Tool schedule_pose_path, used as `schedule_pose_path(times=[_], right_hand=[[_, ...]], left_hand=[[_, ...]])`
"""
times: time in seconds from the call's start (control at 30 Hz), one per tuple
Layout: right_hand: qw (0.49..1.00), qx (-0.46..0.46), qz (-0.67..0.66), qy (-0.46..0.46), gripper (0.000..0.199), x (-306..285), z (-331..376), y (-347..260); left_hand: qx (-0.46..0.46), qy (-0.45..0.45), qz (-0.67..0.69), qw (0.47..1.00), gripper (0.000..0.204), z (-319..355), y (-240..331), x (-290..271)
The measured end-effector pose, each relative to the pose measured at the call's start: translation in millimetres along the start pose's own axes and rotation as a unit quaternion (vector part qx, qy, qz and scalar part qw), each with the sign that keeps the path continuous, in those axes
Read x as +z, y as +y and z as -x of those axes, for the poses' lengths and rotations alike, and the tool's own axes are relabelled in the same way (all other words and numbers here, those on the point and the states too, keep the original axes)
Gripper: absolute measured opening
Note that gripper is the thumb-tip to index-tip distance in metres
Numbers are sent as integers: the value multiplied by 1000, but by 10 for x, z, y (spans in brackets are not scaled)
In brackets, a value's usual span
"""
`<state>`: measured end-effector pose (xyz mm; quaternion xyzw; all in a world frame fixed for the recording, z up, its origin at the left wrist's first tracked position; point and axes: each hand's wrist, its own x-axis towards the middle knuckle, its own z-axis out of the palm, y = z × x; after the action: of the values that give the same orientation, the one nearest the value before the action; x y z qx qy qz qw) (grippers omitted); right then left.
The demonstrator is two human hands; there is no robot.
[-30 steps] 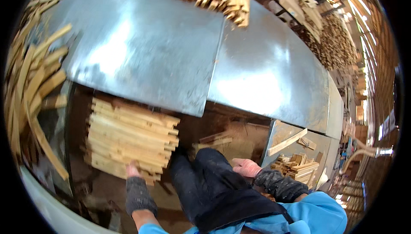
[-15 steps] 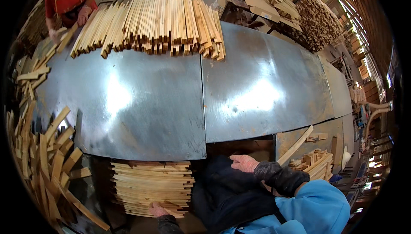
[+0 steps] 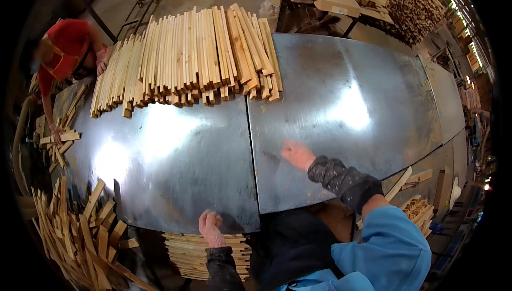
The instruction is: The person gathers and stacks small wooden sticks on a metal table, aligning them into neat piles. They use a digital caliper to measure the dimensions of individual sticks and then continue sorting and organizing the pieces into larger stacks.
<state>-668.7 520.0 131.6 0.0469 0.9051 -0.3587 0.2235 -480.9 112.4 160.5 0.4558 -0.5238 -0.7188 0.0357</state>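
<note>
I count two hands: my left hand, my right hand. Two metal tabletop panels lie below them; beyond, one row of wooden slats, one co-worker.

Metal tabletop: blue-grey — white glare, brownish smudges
Lower strip bundle: pale yellow
Upper strip stack: pale yellow — some strips orange-brown
Wearer's right sleeve: light blue
Right sleeve cover: dark grey, pale-flecked
Co-worker's top: red

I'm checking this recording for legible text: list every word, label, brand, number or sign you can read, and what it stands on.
Nothing can be read.
Small mark on the brown sheet, upper right: too small to read.
Metal tabletop and stacked wooden strips: no legible writing.
</note>
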Motion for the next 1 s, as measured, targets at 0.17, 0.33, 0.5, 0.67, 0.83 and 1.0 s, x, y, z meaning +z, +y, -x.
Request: schedule_pose_path(times=[0.17,0.33,0.5,0.67,0.83,1.0], right_hand=[[990,9,-34,139,58,-626,-1231,-141],[985,39,-23,164,67,-1160,-2193,-429],[982,69,-6,176,65,-1304,-2875,-561],[981,87,20,172,51,-1284,-3109,-685],[967,13,-134,217,64,-1050,-3400,-411],[936,67,-323,120,86,-1000,-3522,-488]], left_hand=[[35,-83,-74,993,33,-600,329,1278],[86,-98,-125,984,46,-1239,539,2140],[135,-67,-181,972,69,-1756,779,2712],[147,-47,-204,967,89,-2074,1179,3245],[184,-77,-204,958,94,-2432,1365,3711],[197,-32,-140,970,91,-2887,1245,3696]])
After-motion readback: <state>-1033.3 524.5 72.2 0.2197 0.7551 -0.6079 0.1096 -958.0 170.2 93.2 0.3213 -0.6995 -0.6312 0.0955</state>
